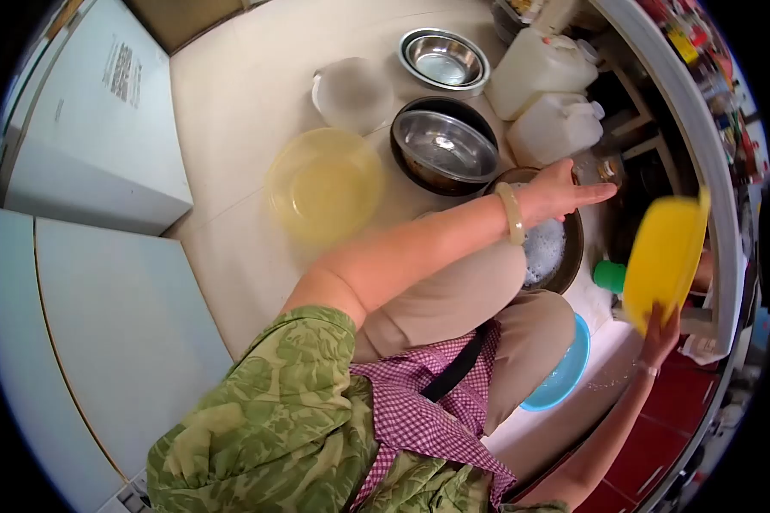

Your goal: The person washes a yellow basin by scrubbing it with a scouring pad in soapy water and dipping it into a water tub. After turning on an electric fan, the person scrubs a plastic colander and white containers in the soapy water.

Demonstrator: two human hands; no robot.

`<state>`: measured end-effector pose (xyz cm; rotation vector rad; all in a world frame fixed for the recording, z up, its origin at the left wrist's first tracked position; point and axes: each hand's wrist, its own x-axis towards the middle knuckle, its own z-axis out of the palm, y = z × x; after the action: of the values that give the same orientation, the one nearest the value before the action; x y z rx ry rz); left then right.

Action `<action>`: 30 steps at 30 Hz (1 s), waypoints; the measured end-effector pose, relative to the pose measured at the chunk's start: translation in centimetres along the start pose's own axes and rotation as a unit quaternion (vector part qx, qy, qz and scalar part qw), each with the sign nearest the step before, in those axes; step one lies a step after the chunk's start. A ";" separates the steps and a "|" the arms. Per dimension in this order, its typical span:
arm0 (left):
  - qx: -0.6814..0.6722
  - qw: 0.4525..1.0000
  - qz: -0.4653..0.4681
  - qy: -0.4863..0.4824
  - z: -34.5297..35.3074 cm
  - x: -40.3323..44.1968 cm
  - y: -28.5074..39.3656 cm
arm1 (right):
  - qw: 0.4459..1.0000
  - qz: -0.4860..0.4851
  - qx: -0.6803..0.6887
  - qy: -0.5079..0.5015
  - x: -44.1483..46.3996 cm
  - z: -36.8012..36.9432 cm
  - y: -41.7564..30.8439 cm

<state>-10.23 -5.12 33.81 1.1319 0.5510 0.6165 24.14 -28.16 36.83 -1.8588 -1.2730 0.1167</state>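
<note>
where left arm [436,245] crosses, sudsy basin [576,250] partly hidden

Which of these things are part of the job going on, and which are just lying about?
Probably part of the job:
- yellow tub, in the right hand's grip
- sudsy basin, beneath the left hand
- blue basin

Apparently lying about:
- two plastic jugs
- nested metal bowls
- pale yellow basin
</note>
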 end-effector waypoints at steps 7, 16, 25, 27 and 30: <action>-0.274 0.947 0.078 0.150 -7.9 -7.9 0.2 | 0.788 -0.498 -0.292 -0.215 3.9 26.1 -23.2; -0.404 0.751 0.114 0.510 -25.9 -26.4 -13.4 | 0.833 -0.484 0.003 -0.268 0.3 35.7 -26.7; -0.542 0.484 0.071 0.684 -33.2 -40.8 -30.6 | 0.934 0.034 0.045 -0.353 6.3 29.4 -7.4; -0.567 0.472 0.075 0.671 -32.8 -41.0 -32.1 | 0.925 0.091 0.063 -0.362 5.7 29.4 -6.5; -0.571 0.473 0.021 0.671 -30.2 -39.4 -32.2 | 0.919 0.092 0.068 -0.378 5.2 30.0 -6.1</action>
<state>-53.38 -22.44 -2.74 -0.9135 1.1209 1.5690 6.98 -5.62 24.08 -1.8657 -1.5232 1.0860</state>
